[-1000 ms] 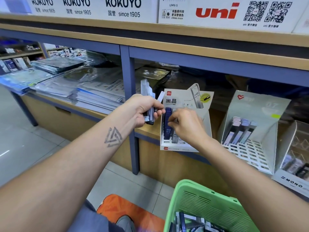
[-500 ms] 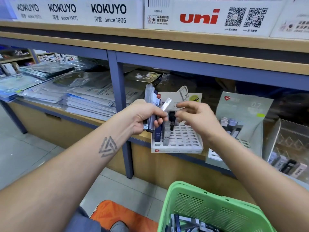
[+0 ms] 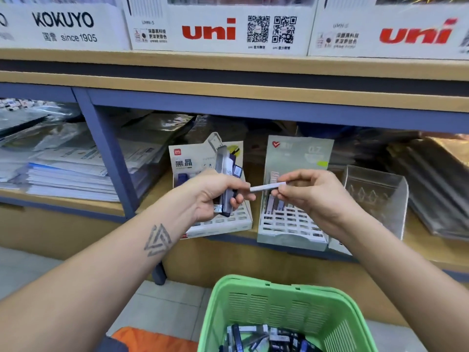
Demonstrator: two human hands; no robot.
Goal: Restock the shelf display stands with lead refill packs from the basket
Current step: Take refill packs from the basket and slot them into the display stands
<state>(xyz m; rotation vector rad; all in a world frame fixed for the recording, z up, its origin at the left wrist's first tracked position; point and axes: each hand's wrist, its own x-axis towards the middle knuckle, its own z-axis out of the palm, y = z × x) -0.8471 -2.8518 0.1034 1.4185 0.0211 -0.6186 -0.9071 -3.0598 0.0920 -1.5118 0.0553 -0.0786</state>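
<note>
Left hand (image 3: pixel 215 196) grips upright "HB" refill packs (image 3: pixel 226 179) — right hand (image 3: pixel 312 194) pinches one white pack (image 3: pixel 266 186) — under "uni" signs (image 3: pixel 208 31).

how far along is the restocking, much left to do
Partly done: both display stands, white and grey, hold a few packs but many slots are empty. In hand: left hand grips a bundle, right hand pinches one white pack. More wait in the green basket.

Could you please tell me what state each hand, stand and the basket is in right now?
left hand: grips a bundle of refill packs.
right hand: pinches one white pack.
white stand: mostly empty slots.
grey stand: few packs, many slots free.
green basket: holds more packs.
</note>
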